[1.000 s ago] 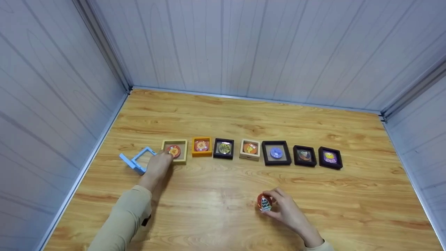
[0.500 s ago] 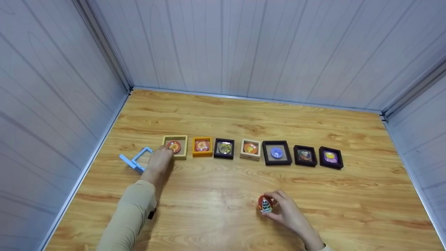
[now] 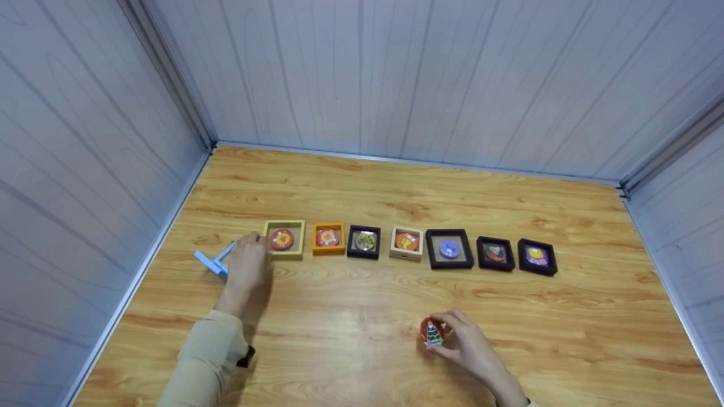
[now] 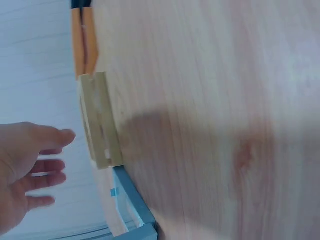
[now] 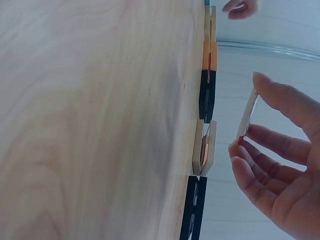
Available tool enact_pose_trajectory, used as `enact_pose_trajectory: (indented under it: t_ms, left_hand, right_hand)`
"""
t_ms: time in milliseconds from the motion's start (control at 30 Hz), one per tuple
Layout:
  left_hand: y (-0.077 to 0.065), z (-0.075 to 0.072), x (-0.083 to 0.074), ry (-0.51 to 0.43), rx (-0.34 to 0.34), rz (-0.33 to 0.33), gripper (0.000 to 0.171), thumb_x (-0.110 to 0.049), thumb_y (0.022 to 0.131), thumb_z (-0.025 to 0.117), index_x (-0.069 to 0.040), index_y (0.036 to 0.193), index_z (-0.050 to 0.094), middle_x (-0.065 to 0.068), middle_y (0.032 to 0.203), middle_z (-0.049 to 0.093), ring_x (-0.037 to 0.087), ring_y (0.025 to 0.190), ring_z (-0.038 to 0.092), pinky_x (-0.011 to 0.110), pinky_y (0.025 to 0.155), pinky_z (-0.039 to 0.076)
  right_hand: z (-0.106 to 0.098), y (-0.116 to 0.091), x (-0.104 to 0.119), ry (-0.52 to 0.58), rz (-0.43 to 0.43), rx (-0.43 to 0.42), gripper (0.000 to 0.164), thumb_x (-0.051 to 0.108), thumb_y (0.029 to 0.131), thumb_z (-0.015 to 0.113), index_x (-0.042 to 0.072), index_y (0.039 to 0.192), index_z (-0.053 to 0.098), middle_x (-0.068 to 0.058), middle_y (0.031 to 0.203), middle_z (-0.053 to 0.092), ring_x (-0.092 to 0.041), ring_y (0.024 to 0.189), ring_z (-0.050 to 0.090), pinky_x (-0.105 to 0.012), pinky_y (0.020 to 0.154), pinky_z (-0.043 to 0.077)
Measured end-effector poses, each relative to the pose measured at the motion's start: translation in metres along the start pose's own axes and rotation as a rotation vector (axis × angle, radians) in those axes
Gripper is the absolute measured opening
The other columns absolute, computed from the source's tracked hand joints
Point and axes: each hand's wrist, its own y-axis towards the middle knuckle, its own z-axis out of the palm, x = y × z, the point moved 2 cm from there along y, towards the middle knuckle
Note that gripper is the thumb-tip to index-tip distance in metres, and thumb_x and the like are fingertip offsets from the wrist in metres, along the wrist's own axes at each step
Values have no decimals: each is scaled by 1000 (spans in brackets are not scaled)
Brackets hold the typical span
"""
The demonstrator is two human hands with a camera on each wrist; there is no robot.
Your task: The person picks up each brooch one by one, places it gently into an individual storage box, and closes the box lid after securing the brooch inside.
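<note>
My left hand [image 3: 248, 263] hovers between the light-blue folding display frame [image 3: 210, 263] and the beige display frame [image 3: 287, 256], partly covering the blue one. In the left wrist view its fingers are apart and hold nothing. Behind the beige frame's clear film sits a red and gold round disc [image 3: 281, 239]. The blue frame stands hinged apart like an L. Towards the front right, my right hand [image 3: 469, 343] pinches a red round disc [image 3: 432, 332] with a Christmas tree picture, between thumb and fingers. The right wrist view shows that disc edge-on, above the table.
Right of the beige frame runs a row of display frames with discs: orange [image 3: 328, 251], black [image 3: 363, 254], cream [image 3: 405, 256], a larger black one [image 3: 451, 264], and two small black ones at the right end. White panel walls [image 3: 384, 79] enclose the wooden table [image 3: 362, 181].
My left hand has drawn back left from the beige frame, uncovering its red disc, and now overlaps the blue frame more. The right hand still holds its disc in nearly the same spot.
</note>
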Motion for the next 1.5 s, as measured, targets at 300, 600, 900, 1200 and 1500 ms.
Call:
enact_pose_trajectory:
  t_ms: [300,600,900,1200,1500]
  left_hand:
    - [-20,-21,10,30,-53,-320,29,-8,76,63,14,93,53,27,98,47,41,92,43,50,70,36]
    - [-33,-29,27,16,-3,-575,64,-18,80,65,14,123,31,33,121,31,46,102,35,55,75,35]
    - [-43,-32,39,-101,58,-748,75,-26,83,61,21,125,21,41,112,34,52,95,39,56,69,40]
    - [-52,-39,46,-141,78,-771,39,-18,83,59,20,89,51,37,81,54,51,74,53,55,59,42]
    - [-60,-43,51,-160,34,-737,30,-12,83,53,11,63,52,30,65,54,42,57,53,50,47,39]
  right_hand:
    - [-1,0,2,17,46,16,49,16,66,77,2,108,57,0,97,55,-12,77,55,-24,66,48]
    - [-2,-2,2,29,41,-6,48,13,65,77,1,107,57,-2,96,55,-13,76,55,-24,64,48]
    - [-3,-3,3,25,45,-16,48,12,64,77,1,107,57,-2,96,56,-13,75,55,-24,64,48]
    - [-3,-2,5,20,37,-12,48,13,65,77,0,107,56,-3,97,56,-15,76,56,-25,65,48]
    - [-1,-3,4,11,11,-33,48,12,65,77,0,106,57,-3,96,56,-15,75,56,-25,64,48]
